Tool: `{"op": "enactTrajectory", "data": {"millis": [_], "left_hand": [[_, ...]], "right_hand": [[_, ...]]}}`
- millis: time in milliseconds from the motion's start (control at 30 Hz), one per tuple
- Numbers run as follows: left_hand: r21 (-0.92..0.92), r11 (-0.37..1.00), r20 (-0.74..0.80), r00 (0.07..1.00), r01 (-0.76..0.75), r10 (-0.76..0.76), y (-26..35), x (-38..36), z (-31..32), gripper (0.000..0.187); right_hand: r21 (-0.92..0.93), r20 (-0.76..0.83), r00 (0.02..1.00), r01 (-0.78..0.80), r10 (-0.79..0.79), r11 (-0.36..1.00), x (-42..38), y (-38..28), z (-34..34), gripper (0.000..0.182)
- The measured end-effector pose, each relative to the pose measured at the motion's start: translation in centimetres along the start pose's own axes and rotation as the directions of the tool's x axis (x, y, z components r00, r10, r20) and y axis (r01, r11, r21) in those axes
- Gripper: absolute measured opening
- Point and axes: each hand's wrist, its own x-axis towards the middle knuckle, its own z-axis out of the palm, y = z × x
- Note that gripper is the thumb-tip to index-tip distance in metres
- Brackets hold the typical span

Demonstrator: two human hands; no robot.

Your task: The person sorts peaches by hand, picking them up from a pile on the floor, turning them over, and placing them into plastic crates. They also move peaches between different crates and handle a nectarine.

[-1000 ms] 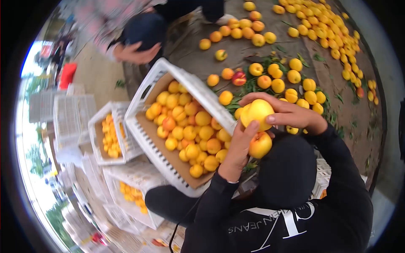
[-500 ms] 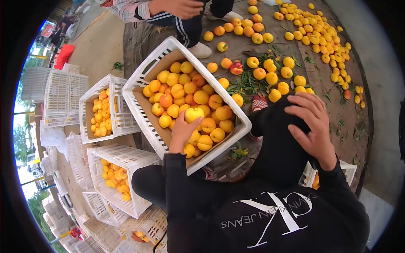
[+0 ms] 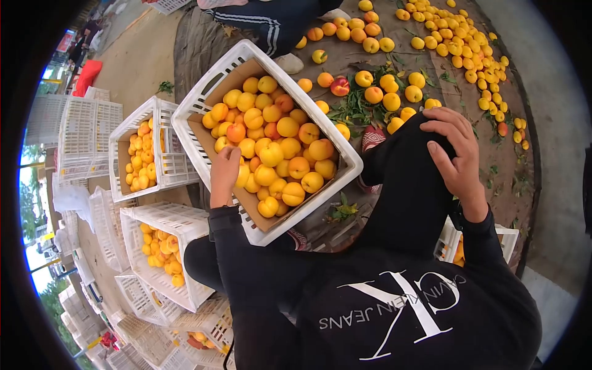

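Note:
A white plastic crate [image 3: 262, 237] lined with cardboard stands tilted in front of me, filled with yellow peaches [image 3: 287, 127]. My left hand [image 3: 224, 176] is at the crate's left inner side, fingers bent and drawn together beside the fruit. What lies between them, if anything, is hidden. One bright yellow peach [image 3: 271, 155] lies on top of the pile, to the right of this hand. On my raised knee [image 3: 410, 179] rests my right hand [image 3: 455, 151], its fingers spread and holding nothing.
Loose peaches [image 3: 472, 55] lie across the dark ground cloth at the right, some among green leaves [image 3: 351, 110]. Other crates of peaches [image 3: 200, 225] stand at the left, before stacked crates [image 3: 89, 132]. A person's striped trouser leg [image 3: 265, 28] is beyond my crate.
My left hand has let go of the bright yellow peach and moved left to the crate's side. The right hand stays on the knee. The person opposite has leaned or shifted; their hand is out of view.

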Motion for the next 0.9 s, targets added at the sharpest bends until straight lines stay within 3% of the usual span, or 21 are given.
{"op": "enactTrajectory", "data": {"millis": [133, 267, 433, 533, 633, 733, 900], "left_hand": [[-0.043, 0.996, 0.176, 0.982, 0.08, -0.071, -3.6, -0.2, 1.7, 0.039], [-0.048, 0.996, 0.22, 0.973, 0.08, -0.068, -6.5, -1.7, 4.8, 0.036], [0.31, 0.949, 0.089, 0.992, 0.059, -0.091, -5.3, -4.1, 5.0, 0.044], [0.323, 0.942, 0.086, 0.989, 0.085, -0.119, -5.1, -4.0, 4.8, 0.046], [0.209, 0.976, 0.019, 0.998, -0.067, 0.064, -6.8, -3.0, 5.9, 0.05], [0.195, 0.933, -0.015, 0.951, -0.301, 0.31, -7.4, -1.4, 7.6, 0.055], [0.388, 0.908, 0.155, 0.983, -0.155, 0.101, -5.5, -2.6, 7.3, 0.061]], "right_hand": [[0.014, -0.008, 1.0, 0.007, -0.007, 1.0, 0.1, -0.1, 0.1, 0.021], [0.014, 0.003, 1.0, 0.008, -0.008, 1.0, 0.1, -0.2, 0.2, 0.021], [0.021, 0.013, 1.0, 0.013, -0.014, 1.0, 0.3, -0.2, 0.3, 0.021], [0.029, 0.023, 1.0, 0.007, -0.008, 1.0, 0.4, -0.2, 0.4, 0.021], [0.036, 0.028, 1.0, 0.004, -0.005, 0.999, 0.6, -0.4, 0.5, 0.021], [0.044, 0.03, 1.0, 0.003, -0.004, 0.999, 0.9, -0.7, 0.7, 0.02], [0.044, 0.036, 0.999, 0.006, -0.008, 0.999, 1.1, -1.0, 0.8, 0.02]]}}
